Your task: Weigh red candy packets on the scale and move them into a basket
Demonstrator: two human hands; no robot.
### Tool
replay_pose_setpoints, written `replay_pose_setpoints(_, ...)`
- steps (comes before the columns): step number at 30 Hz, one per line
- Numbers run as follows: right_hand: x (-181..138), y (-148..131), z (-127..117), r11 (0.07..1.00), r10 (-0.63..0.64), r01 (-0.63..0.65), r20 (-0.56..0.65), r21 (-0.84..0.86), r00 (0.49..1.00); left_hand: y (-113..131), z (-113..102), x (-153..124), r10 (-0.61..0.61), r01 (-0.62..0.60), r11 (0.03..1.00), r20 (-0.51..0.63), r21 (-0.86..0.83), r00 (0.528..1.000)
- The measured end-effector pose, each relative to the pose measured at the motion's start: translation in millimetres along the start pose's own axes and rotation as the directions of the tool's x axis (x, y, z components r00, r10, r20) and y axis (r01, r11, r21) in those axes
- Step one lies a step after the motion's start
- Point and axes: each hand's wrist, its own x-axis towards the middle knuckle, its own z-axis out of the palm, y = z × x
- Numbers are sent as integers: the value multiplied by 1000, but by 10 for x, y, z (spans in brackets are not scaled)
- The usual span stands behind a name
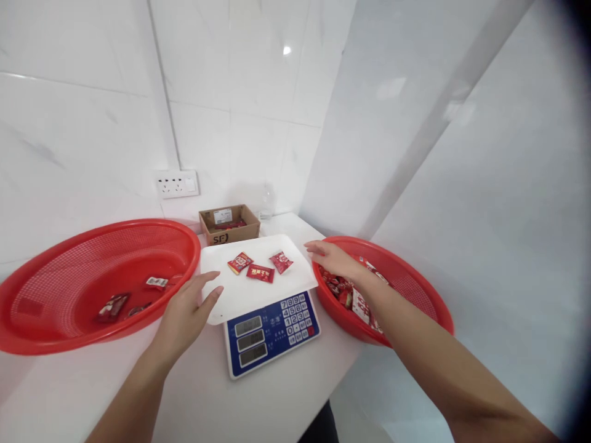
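Three red packets lie apart on the white tray (244, 301) of a digital scale: a red and yellow packet (240, 263), a flat red packet (260, 273) and a pinkish-red packet (281, 262). My left hand (189, 311) is by the tray's left edge, thumb and fingers apart, holding nothing. Over the near rim of the right red basket (415, 277), beside the tray's right edge, hovers my right hand (335, 258). Its fingers stretch toward the tray with nothing seen in them. The scale's blue keypad panel (277, 360) faces me.
A large red basket (170, 231) at left holds a few packets (113, 307). Many red and white packets (362, 307) fill part of the right basket. Behind the tray stands a cardboard box (235, 235) with red items inside. White walls and a socket (178, 184) bound the table.
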Motion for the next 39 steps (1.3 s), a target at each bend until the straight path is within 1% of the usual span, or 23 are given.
replay_pose_setpoints(2, -78, 250, -196, 989, 69, -73, -36, -131, 997, -20, 11, 6, -9, 9, 1000, -3, 6, 1000)
replay_pose_setpoints(3, -130, 371, -278, 972, 113, -116, -28, -207, 993, -27, 19, 9, -12, 12, 1000, -2, 13, 1000)
replay_pose_setpoints(5, -259, 582, -390, 929, 204, -185, 29, -320, 979, -33, 36, 17, -16, 16, 999, 8, 33, 1000)
replay_pose_setpoints(8, -467, 784, -444, 900, 292, -225, 132, -374, 947, -25, 63, 24, -3, 2, 998, 19, 58, 1000)
replay_pose_setpoints(11, -613, 870, -473, 883, 338, -234, 205, -408, 918, -16, 81, 27, -6, 3, 997, 39, 74, 999)
replay_pose_setpoints(14, -662, 905, -540, 861, 390, -253, 254, -440, 885, -21, 88, 27, -37, 33, 997, 53, 73, 998)
replay_pose_setpoints(16, -650, 921, -561, 847, 408, -266, 243, -461, 880, -25, 90, 28, -44, 40, 997, 51, 69, 998)
replay_pose_setpoints(20, -572, 935, -451, 828, 390, -278, 144, -487, 909, -14, 96, 34, -36, 31, 997, 56, 74, 998)
replay_pose_setpoints(24, -520, 898, -330, 801, 405, -313, 78, -511, 911, -19, 98, 38, -38, 31, 995, 71, 95, 997)
replay_pose_setpoints(26, -518, 858, -357, 803, 394, -304, 74, -512, 916, -37, 95, 38, -27, 21, 995, 61, 98, 998)
replay_pose_setpoints(28, -522, 809, -432, 804, 378, -295, 62, -516, 924, -54, 93, 37, -13, 8, 995, 48, 97, 999)
replay_pose_setpoints(33, -507, 699, -600, 786, 343, -299, -21, -541, 939, -52, 97, 36, -30, 25, 996, 62, 87, 998)
replay_pose_setpoints(36, -474, 643, -564, 777, 323, -278, -21, -564, 946, -47, 95, 39, -37, 32, 995, 56, 91, 998)
replay_pose_setpoints(39, -447, 577, -404, 777, 311, -226, 46, -588, 949, -49, 87, 42, -26, 22, 996, 51, 86, 998)
